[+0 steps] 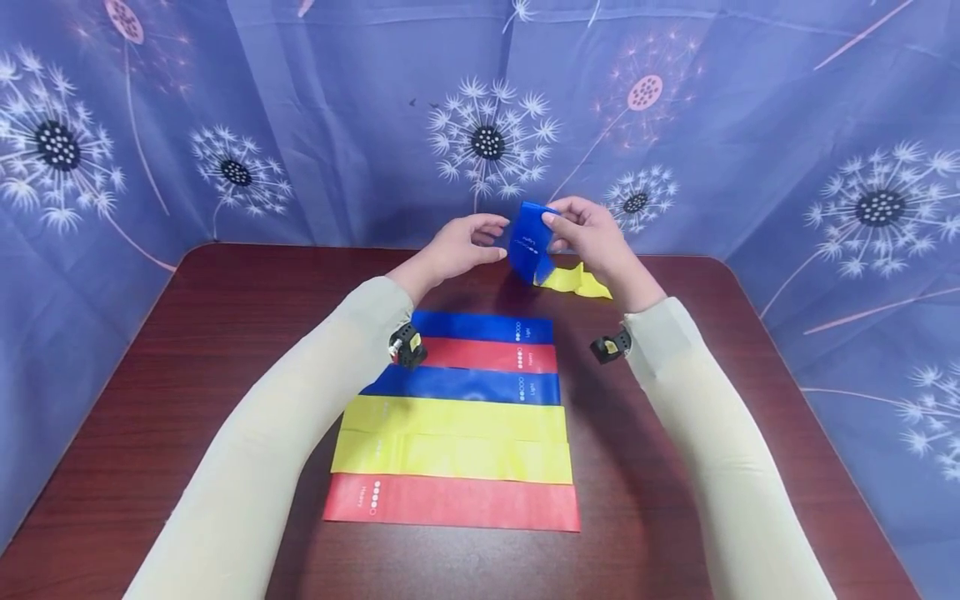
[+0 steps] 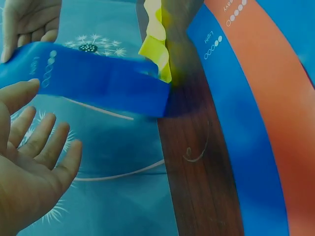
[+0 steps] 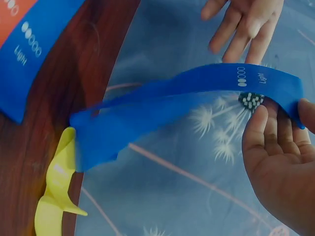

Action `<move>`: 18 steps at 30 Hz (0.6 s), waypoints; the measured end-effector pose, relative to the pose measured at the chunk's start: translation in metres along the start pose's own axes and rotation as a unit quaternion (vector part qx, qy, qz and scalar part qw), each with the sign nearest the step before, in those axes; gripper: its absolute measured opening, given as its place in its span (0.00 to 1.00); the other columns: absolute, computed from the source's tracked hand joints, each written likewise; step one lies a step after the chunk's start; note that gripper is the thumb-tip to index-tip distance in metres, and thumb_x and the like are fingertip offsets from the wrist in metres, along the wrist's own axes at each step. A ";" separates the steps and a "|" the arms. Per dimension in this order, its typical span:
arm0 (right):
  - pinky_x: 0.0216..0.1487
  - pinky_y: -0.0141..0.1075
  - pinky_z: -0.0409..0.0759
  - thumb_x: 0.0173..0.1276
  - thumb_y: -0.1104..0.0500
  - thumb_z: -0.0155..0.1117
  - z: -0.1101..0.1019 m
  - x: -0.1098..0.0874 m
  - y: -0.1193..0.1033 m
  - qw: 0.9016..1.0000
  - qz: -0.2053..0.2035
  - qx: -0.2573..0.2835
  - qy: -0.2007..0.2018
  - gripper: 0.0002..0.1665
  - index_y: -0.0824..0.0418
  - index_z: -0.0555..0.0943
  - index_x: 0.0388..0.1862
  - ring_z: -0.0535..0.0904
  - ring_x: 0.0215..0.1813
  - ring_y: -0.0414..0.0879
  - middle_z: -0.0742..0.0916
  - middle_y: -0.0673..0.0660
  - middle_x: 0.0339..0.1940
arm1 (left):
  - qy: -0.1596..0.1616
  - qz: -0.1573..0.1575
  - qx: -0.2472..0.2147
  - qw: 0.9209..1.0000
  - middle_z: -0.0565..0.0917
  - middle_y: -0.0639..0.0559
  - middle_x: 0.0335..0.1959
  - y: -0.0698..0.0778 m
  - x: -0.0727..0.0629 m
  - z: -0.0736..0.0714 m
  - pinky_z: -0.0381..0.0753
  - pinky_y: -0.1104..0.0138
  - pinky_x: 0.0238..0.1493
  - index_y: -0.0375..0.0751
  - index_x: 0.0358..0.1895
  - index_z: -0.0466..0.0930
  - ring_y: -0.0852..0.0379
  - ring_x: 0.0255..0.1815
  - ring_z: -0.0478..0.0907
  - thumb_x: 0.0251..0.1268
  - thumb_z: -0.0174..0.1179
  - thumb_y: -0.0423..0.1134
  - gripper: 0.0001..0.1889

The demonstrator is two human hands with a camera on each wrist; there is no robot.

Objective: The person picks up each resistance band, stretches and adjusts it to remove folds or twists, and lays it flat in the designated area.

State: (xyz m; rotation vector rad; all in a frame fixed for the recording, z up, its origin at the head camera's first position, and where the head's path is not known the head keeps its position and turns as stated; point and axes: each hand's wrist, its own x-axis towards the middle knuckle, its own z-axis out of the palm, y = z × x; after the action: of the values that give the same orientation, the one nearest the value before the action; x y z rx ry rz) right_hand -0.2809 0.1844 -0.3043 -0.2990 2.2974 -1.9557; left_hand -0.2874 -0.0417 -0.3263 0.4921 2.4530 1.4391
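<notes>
A blue resistance band [image 1: 527,243] marked "Light" hangs from my right hand [image 1: 592,233], which pinches its upper end between thumb and fingers. In the right wrist view the blue band [image 3: 197,81] loops down from that grip to the table edge. My left hand [image 1: 467,246] is just left of the band, fingers spread and relaxed; in the left wrist view its thumb [image 2: 22,93] overlaps the band's edge, and I cannot tell whether it touches. A crumpled yellow band [image 1: 577,282] lies on the table below my right hand.
Several flat bands lie in an overlapping row on the dark wooden table [image 1: 645,533]: blue [image 1: 487,327], red [image 1: 491,356], another blue [image 1: 472,386], yellow [image 1: 480,458] and a red one [image 1: 472,502] marked "Heavy" nearest me. A dandelion-patterned curtain [image 1: 360,125] hangs behind.
</notes>
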 end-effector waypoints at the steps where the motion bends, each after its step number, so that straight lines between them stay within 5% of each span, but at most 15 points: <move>1: 0.36 0.26 0.82 0.79 0.62 0.56 0.003 0.000 0.000 1.000 -0.002 -0.002 -0.006 0.06 0.56 0.79 0.41 0.80 0.25 0.35 0.87 0.40 0.27 | -0.002 -0.001 0.004 1.000 0.75 0.40 0.72 -0.001 0.001 0.001 0.73 0.55 0.74 0.42 0.74 0.69 0.45 0.73 0.73 0.73 0.62 0.37 0.29; 7: 0.38 0.24 0.82 0.80 0.60 0.54 0.014 0.001 -0.001 1.000 0.004 -0.007 -0.023 0.07 0.59 0.79 0.45 0.80 0.28 0.34 0.87 0.39 0.29 | 0.011 -0.013 0.017 1.000 0.82 0.40 0.63 -0.005 0.002 0.006 0.76 0.55 0.70 0.38 0.65 0.78 0.46 0.66 0.78 0.73 0.62 0.41 0.21; 11: 0.39 0.23 0.82 0.80 0.59 0.55 0.015 0.002 0.001 1.000 0.020 -0.023 0.004 0.11 0.65 0.79 0.50 0.81 0.29 0.33 0.86 0.39 0.29 | 0.018 -0.030 0.008 0.999 0.85 0.40 0.55 -0.009 0.001 0.008 0.78 0.56 0.66 0.37 0.54 0.84 0.47 0.59 0.79 0.74 0.61 0.43 0.15; 18: 0.36 0.24 0.82 0.78 0.53 0.60 0.012 0.011 0.017 0.994 0.077 -0.061 0.045 0.16 0.66 0.80 0.51 0.79 0.26 0.34 0.83 0.40 0.27 | 0.002 -0.044 -0.031 0.999 0.84 0.44 0.49 -0.017 -0.002 0.011 0.78 0.59 0.59 0.38 0.51 0.82 0.49 0.52 0.78 0.76 0.58 0.42 0.12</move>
State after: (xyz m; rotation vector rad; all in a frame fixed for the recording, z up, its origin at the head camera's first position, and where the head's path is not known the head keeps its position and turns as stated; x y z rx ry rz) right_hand -0.2902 0.1731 -0.3222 -0.0416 2.4212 -1.7939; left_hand -0.2840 -0.0420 -0.3462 0.3639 2.3923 1.4763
